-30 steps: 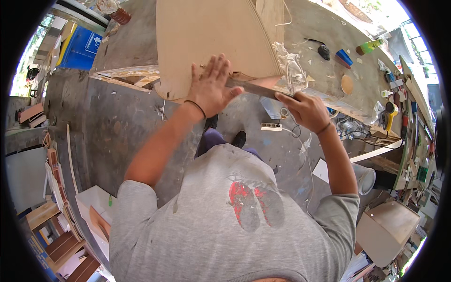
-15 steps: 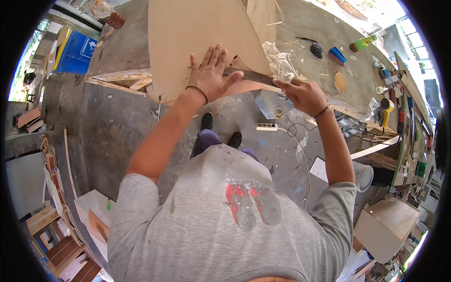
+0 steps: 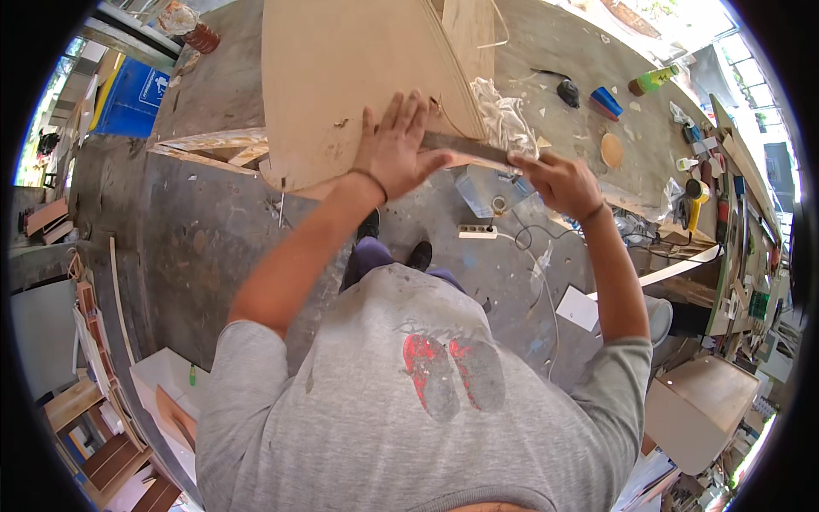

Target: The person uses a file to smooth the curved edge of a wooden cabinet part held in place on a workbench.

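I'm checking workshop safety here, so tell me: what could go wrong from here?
The left hand is close to one end of the flat bar that the right hand grips, so a slip might scrape it. The wooden panel overhangs the workbench edge, so hard pressing could shift it. The crumpled white material beside the bar might snag.

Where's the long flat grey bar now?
Bar: head view, upper half, right of centre; right hand grips one end, left hand by the other, at the pale plywood panel's edge.
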`<state>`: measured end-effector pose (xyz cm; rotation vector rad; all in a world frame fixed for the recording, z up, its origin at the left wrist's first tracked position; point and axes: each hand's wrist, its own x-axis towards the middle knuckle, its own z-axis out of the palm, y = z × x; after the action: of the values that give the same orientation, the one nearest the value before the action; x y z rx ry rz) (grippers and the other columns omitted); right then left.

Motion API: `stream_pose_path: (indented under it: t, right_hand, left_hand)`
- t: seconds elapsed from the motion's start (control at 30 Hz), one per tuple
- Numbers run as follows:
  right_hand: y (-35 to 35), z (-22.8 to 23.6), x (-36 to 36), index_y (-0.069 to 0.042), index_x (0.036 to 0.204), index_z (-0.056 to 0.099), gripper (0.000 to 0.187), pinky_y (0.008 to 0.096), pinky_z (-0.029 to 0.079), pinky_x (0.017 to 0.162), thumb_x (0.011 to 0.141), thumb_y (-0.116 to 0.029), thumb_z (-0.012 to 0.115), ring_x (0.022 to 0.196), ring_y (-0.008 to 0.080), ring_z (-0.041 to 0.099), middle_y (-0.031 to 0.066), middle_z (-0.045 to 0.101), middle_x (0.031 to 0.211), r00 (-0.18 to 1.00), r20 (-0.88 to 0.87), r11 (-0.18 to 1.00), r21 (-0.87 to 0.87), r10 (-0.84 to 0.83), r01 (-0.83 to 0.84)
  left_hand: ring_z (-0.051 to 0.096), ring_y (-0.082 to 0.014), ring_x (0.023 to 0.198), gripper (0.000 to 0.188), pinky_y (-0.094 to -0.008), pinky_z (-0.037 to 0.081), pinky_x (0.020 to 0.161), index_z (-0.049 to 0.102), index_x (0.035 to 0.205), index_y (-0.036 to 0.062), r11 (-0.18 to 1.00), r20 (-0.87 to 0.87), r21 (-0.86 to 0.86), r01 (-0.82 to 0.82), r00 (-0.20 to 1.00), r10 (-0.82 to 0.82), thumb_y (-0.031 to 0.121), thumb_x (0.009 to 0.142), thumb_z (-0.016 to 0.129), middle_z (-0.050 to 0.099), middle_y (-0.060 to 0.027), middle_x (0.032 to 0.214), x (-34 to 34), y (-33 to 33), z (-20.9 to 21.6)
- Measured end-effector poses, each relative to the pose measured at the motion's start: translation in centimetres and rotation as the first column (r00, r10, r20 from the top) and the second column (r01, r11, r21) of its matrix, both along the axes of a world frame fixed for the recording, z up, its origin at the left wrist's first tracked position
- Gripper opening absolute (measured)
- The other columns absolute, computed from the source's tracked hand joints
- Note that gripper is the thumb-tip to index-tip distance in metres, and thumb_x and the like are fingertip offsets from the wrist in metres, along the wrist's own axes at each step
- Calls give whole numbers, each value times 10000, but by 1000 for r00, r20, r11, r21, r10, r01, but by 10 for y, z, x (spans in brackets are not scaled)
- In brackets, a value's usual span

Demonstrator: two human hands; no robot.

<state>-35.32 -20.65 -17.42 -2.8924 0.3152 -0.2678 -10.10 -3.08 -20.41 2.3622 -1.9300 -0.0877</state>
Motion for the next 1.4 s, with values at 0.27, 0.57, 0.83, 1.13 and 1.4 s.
stream_pose_path:
  t: [0.27, 0.57, 0.83, 1.13, 1.4]
  right_hand:
    - [0, 1, -4, -331, 1215, 616, 404, 384, 493, 520, 846, -166, 614, 571, 257, 594, 39, 576, 703, 1000, 16, 1000, 7, -24, 24]
    - [6, -2, -10, -348, 1232, 600, 414, 380, 513, 530, 849, -192, 612, 591, 253, 615, 36, 595, 736, 998, 12, 997, -43, -63, 64]
    - [18, -3, -7, -335, 1230, 601, 431, 388, 489, 524, 835, -164, 625, 571, 262, 589, 37, 566, 707, 999, -26, 1000, -4, -25, 24]
    - [16, 1, -2, -317, 1253, 588, 454, 377, 498, 523, 830, -158, 625, 566, 264, 585, 45, 553, 693, 999, -22, 998, -48, -48, 47]
    - [27, 13, 1, -314, 1250, 595, 424, 397, 489, 534, 848, -181, 621, 576, 283, 586, 62, 547, 706, 992, -22, 992, -4, -128, 128]
  left_hand:
    - [148, -301, 1446, 955, -594, 120, 1122, 169, 1499, 45, 1000, 7, -21, 12, 1000, -12, 755, 863, 239, 166, -144, 1563, -6, -7, 2]
    - [123, -273, 1455, 939, -568, 92, 1138, 158, 1506, 69, 999, 20, 19, -30, 999, 30, 754, 868, 223, 156, -122, 1570, 2, -18, 5]
    - [113, -294, 1454, 950, -586, 95, 1128, 173, 1493, 33, 1000, -2, -9, -27, 1000, 27, 746, 870, 250, 168, -150, 1560, 8, -5, 2]
    - [137, -304, 1448, 900, -612, 107, 1114, 188, 1501, 88, 997, -44, -71, 9, 999, -12, 732, 877, 269, 184, -128, 1561, 14, -10, -4]
    - [115, -286, 1454, 874, -605, 73, 1125, 210, 1499, 116, 999, -68, -33, -23, 997, 21, 731, 880, 257, 178, -111, 1565, 20, -16, 9]
